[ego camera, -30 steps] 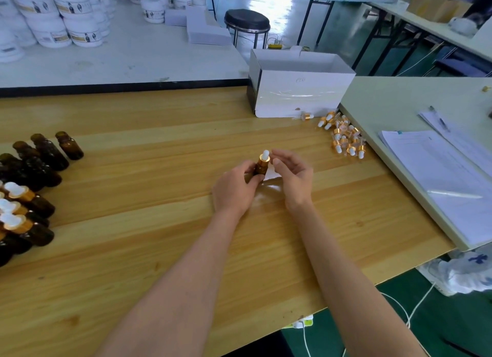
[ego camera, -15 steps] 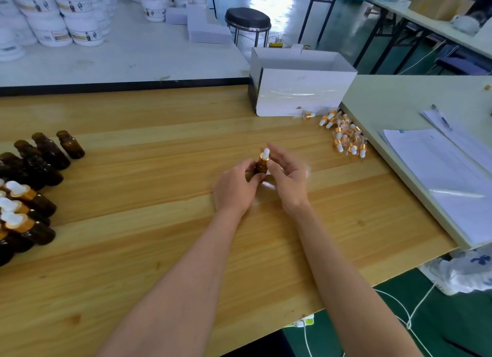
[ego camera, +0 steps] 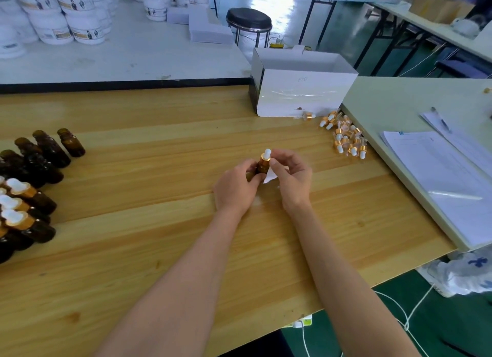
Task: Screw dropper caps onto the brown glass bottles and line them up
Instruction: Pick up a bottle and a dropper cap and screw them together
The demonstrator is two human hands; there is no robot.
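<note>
Mid-table, my left hand [ego camera: 235, 187] grips a brown glass bottle [ego camera: 262, 167] that stands upright. A dropper cap [ego camera: 266, 155] with a gold collar and white bulb sits on its neck. My right hand [ego camera: 291, 174] has its fingertips curled beside the cap; whether they touch it is unclear. At the left edge stand uncapped brown bottles [ego camera: 50, 148] and, nearer me, capped bottles [ego camera: 24, 199] in a group. A pile of loose dropper caps [ego camera: 346, 136] lies to the right by the white box.
An open white box [ego camera: 300, 90] stands at the wooden table's far side. A pale green table [ego camera: 399, 100] with papers [ego camera: 447, 175] and a pen [ego camera: 440, 119] adjoins on the right. White tubs [ego camera: 66, 18] and a stool [ego camera: 249, 19] lie beyond.
The bottle stays between my hands at the same spot. My right fingers have shifted slightly around the cap, with the thumb now lower beside the bottle.
</note>
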